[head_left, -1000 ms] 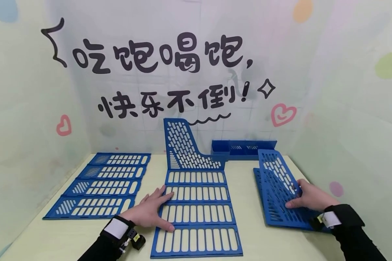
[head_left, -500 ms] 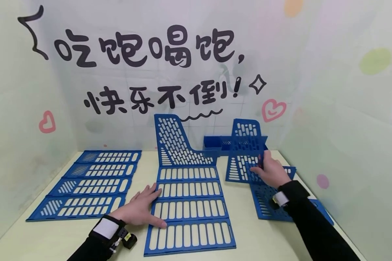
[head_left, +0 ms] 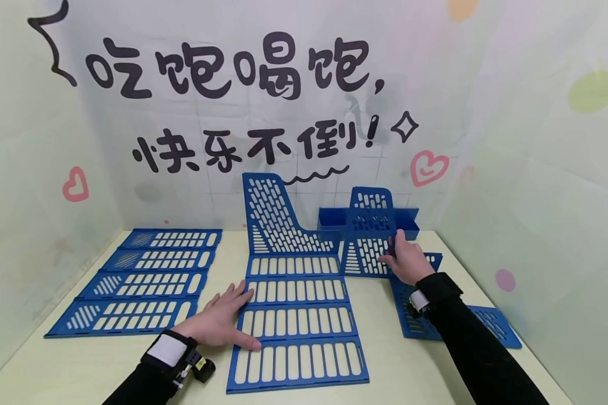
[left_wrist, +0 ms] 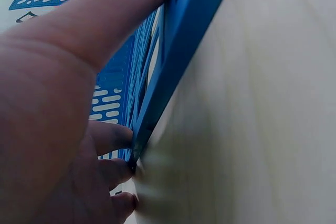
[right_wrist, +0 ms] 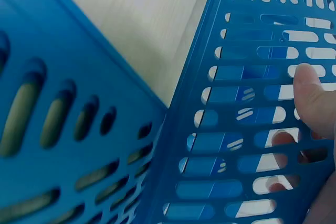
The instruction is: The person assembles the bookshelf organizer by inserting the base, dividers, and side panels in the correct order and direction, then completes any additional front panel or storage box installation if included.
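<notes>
My right hand (head_left: 407,261) grips the edge of an upright blue perforated file-holder panel (head_left: 370,232), thumb on the near face. In the right wrist view, fingers show through slots of this panel (right_wrist: 283,9). It stands just right of a similar upright panel (head_left: 284,219) with a stepped, sloping edge. In front of that one lie several blue slotted panels (head_left: 298,338) in a row, lined up edge to edge. Along their left edge rests my left hand (head_left: 215,323), fingers spread, thumb over the nearest slats.
At the left lies another row of blue slotted panels (head_left: 147,275). More perforated panels (head_left: 491,326) overlap at the right, partly behind my right forearm. A long blue holder with compartments (head_left: 331,216) stands against the back wall.
My right hand has lifted a perforated panel off the right-hand stack and brought it left, upright, beside the standing panel. My left hand has stayed on the slotted row.
</notes>
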Available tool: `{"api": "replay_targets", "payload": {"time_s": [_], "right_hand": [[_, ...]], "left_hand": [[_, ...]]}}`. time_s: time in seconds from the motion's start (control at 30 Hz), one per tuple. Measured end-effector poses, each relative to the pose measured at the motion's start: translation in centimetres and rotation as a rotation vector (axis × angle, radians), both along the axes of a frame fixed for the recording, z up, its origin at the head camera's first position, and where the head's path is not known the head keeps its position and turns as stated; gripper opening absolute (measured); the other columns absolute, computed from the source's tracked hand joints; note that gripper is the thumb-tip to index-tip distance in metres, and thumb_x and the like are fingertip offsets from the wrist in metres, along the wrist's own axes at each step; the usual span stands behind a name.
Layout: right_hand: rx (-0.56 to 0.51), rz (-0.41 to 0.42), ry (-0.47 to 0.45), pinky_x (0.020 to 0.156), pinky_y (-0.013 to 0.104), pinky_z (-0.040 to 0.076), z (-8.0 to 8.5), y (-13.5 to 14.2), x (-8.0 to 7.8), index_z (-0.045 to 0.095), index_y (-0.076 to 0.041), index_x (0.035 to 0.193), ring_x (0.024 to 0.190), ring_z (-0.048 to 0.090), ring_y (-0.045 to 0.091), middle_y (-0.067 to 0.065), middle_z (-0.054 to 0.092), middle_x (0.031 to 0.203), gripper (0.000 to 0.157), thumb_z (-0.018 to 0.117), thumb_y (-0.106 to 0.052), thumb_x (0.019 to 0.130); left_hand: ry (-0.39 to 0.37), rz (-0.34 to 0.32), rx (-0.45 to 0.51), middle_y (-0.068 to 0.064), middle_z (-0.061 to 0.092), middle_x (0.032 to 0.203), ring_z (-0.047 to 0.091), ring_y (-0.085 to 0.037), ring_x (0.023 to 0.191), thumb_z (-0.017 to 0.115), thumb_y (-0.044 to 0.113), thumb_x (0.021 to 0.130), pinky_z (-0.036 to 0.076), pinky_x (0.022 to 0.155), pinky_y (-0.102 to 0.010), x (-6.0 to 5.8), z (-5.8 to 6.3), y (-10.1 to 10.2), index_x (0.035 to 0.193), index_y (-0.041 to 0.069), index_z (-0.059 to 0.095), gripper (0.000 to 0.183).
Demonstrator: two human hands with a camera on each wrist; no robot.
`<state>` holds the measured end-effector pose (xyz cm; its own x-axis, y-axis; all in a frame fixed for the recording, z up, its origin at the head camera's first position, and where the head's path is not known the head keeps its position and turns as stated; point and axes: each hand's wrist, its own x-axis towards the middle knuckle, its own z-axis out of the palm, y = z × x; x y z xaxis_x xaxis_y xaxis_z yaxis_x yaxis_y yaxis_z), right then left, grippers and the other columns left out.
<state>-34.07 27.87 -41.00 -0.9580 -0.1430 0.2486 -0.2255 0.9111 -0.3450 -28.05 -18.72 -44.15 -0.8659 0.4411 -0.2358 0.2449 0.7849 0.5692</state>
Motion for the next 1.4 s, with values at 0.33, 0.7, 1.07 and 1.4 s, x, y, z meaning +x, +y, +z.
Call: {"api": "replay_targets", "payload": {"time_s": [0.33,0.7,1.07,1.4], "right_hand": [[0.0,0.143,-0.042,0.096,0.054,0.058,0.6,1.7,0.3,0.049,-0.002,0.127,0.102,0.073,0.033,0.014,0.071,0.109,0.028,0.069,-0.011,0.109],[0.155,0.091,-0.06,0.112,0.07,0.043,0.0,2.9,0.6,0.071,-0.01,0.119,0.111,0.075,0.037,0.011,0.082,0.113,0.012,0.068,-0.015,0.109],[0.178,0.308,0.009,0.094,0.048,0.056,0.5,-5.3,-0.5,0.069,-0.012,0.121,0.088,0.074,0.023,0.005,0.08,0.1,0.012,0.066,-0.017,0.111],[0.118,0.287,0.006,0.083,0.036,0.054,-0.7,-10.6,-0.8,0.067,-0.009,0.118,0.087,0.074,0.02,0.006,0.08,0.105,0.01,0.062,-0.017,0.113]], "left_hand": [[-0.006,-0.006,0.004,-0.028,0.011,0.182,0.003,-0.055,0.169,0.097,0.061,0.075,0.002,0.133,-0.076,0.0,0.2,0.0,0.172,0.003,0.03,0.132],[0.046,0.045,-0.05,-0.033,0.007,0.18,0.004,-0.056,0.168,0.092,0.067,0.078,0.003,0.133,-0.076,-0.4,-0.2,-0.1,0.17,-0.011,0.019,0.141],[0.037,0.028,-0.025,-0.028,0.012,0.182,0.001,-0.056,0.168,0.093,0.066,0.078,0.001,0.131,-0.08,-0.2,0.0,0.2,0.171,-0.007,0.023,0.136],[0.043,0.026,-0.055,-0.028,0.012,0.182,0.003,-0.056,0.168,0.092,0.067,0.079,0.002,0.131,-0.08,-0.5,-0.4,0.3,0.171,-0.006,0.023,0.136]]}}
